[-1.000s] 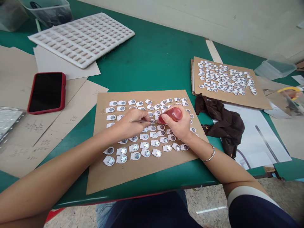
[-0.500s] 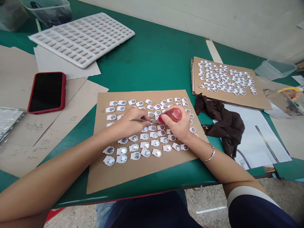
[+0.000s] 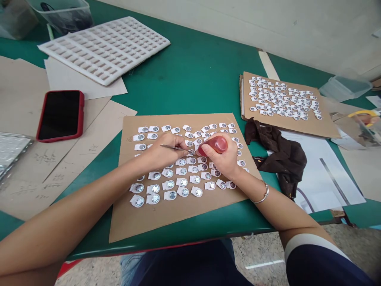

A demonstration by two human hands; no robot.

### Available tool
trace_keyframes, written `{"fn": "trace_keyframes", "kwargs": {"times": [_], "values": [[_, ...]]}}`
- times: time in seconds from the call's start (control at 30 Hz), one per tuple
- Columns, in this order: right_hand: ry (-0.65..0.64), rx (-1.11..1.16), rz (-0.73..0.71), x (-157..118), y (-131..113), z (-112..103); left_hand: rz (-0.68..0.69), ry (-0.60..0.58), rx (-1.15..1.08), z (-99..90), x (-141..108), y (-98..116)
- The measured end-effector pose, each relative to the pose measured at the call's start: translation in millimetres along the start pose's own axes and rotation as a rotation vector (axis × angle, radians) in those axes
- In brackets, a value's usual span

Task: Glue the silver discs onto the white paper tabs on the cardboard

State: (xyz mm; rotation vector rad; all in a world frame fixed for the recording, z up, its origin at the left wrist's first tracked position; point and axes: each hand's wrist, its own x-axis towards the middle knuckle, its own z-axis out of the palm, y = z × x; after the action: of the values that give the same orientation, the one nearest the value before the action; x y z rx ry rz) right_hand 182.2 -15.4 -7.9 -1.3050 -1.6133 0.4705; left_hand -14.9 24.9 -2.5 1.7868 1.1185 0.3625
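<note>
My left hand (image 3: 166,151) pinches a thin metal tool like tweezers (image 3: 172,147), its tip beside one small round silver piece near the middle of a cardboard sheet (image 3: 139,222). Wrapped round a squeeze bottle of red liquid (image 3: 216,144), my right hand (image 3: 224,161) tilts it so its nozzle end points left at that same piece. The nozzle tip itself is too small to make out. Rows of round silver pieces on white tabs (image 3: 170,195) cover the cardboard around both hands. Some pieces are hidden under my fingers.
A second cardboard sheet (image 3: 297,126) with similar pieces lies at the back right, near a crumpled dark brown cloth (image 3: 284,153). On the left are a phone in a red case (image 3: 61,115), a white gridded tray (image 3: 104,49) and a clear bin (image 3: 64,18).
My left hand has shifted very slightly, and the metal tool's back end sits a little higher. The right hand and bottle stay in almost the same place.
</note>
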Motion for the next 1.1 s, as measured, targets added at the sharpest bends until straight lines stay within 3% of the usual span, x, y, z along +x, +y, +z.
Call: {"fn": "trace_keyframes", "kwargs": {"times": [1.1], "values": [[-0.011, 0.052, -0.01, -1.6, -2.5, 2.9, 0.013, 0.031, -0.03, 0.2, 0.4, 3.2]]}}
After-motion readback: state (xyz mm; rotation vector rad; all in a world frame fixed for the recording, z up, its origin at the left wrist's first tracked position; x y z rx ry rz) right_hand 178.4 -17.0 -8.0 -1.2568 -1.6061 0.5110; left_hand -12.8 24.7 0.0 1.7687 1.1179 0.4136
